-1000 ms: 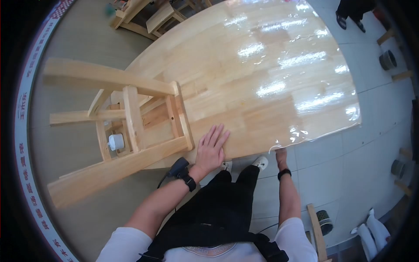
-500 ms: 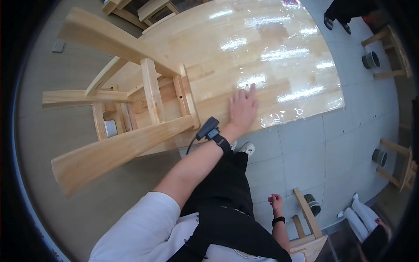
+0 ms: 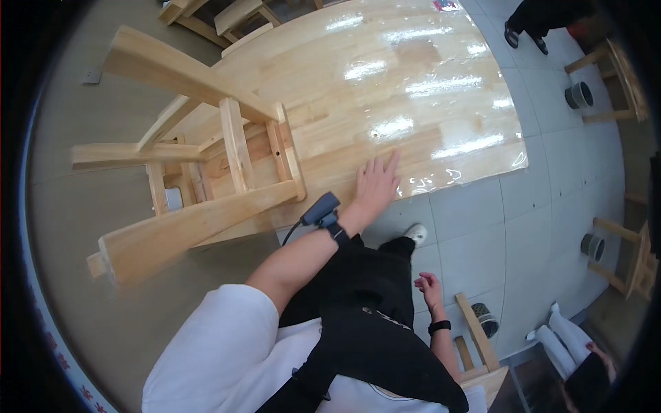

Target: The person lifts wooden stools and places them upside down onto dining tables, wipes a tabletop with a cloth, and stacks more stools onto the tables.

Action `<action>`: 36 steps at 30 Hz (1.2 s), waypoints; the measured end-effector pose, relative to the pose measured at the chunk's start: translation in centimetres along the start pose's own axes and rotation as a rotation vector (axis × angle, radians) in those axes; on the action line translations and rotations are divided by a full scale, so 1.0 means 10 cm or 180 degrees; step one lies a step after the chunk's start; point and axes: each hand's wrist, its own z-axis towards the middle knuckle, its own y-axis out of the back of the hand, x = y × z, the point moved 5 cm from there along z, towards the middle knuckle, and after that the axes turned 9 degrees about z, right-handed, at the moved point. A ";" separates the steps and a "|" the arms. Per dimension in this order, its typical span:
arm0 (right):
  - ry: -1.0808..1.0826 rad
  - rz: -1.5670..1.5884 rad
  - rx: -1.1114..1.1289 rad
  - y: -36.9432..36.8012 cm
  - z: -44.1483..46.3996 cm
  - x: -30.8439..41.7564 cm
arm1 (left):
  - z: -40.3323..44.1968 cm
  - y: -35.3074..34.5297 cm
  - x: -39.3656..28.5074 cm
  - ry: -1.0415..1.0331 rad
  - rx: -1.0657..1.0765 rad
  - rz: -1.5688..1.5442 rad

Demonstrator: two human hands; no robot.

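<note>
My left hand (image 3: 376, 184) rests on the near edge of the wooden table (image 3: 330, 103), fingers apart and holding nothing. A black wristband with a dark device is on that wrist. Away from the table, my right hand (image 3: 429, 288) hangs over the tiled floor with its fingers loosely curled; nothing shows in it. An upturned wooden stool (image 3: 235, 144) stands on the table to the left of my left hand, legs pointing away from the tabletop. Clear glossy film covers the table's right part.
A white object (image 3: 173, 199) shows beyond the stool's legs. Bins (image 3: 579, 96) and wooden stools (image 3: 620, 82) stand on the floor at the right. A person's feet (image 3: 527, 38) are at the top right, another person (image 3: 578, 358) at the lower right. A wooden chair (image 3: 478, 330) is beside my right arm.
My left hand moved from beside the stool rightward along the table, then slightly back toward the near edge. My right hand has left the table's film-covered edge and dropped nearer my body.
</note>
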 end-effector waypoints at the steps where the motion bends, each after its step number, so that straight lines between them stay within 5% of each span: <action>1: 0.0077 -0.0066 -0.0012 0.15 0.05 0.09 | -0.07 -0.06 -0.03 -0.0042 -0.0092 0.0014; 9: -0.0079 -0.0372 -0.0199 2.17 0.14 -0.25 | -0.48 0.03 -0.42 0.0675 0.0408 0.0124; 12: -0.0287 -0.0423 -0.0139 3.09 0.19 0.15 | -0.47 0.04 -0.76 0.1002 -0.0282 -0.0164; 19: 0.0388 -0.0924 -0.0017 4.57 1.39 2.15 | 0.49 0.32 -2.27 0.0915 -0.0341 -0.1319; 23: 0.1421 -0.0975 0.0009 4.67 2.11 4.03 | 1.39 -0.06 -2.57 0.1380 -0.0746 -0.0173; 25: 0.1704 -0.0885 0.0141 4.68 2.39 4.79 | 1.72 -0.11 -2.66 0.2023 0.0323 -0.0747; 27: 0.1554 -0.0871 0.0336 4.83 2.81 5.07 | 1.77 -0.21 -2.67 0.1962 0.0185 -0.0795; 28: 0.1482 -0.1255 0.0334 4.87 2.88 5.23 | 1.87 -0.06 -2.67 0.2179 0.0898 -0.0585; 31: 0.0980 -0.2151 0.0241 5.43 3.06 5.17 | 1.78 -0.16 -2.68 0.2129 0.0735 -0.0222; 34: 0.0336 -0.2963 0.0640 6.26 3.65 4.70 | 1.92 -0.14 -2.64 0.2378 0.1304 -0.0402; 36: 0.0380 -0.3413 -0.0378 6.44 3.53 4.93 | 2.13 -0.41 -2.65 0.2448 0.1321 -0.0307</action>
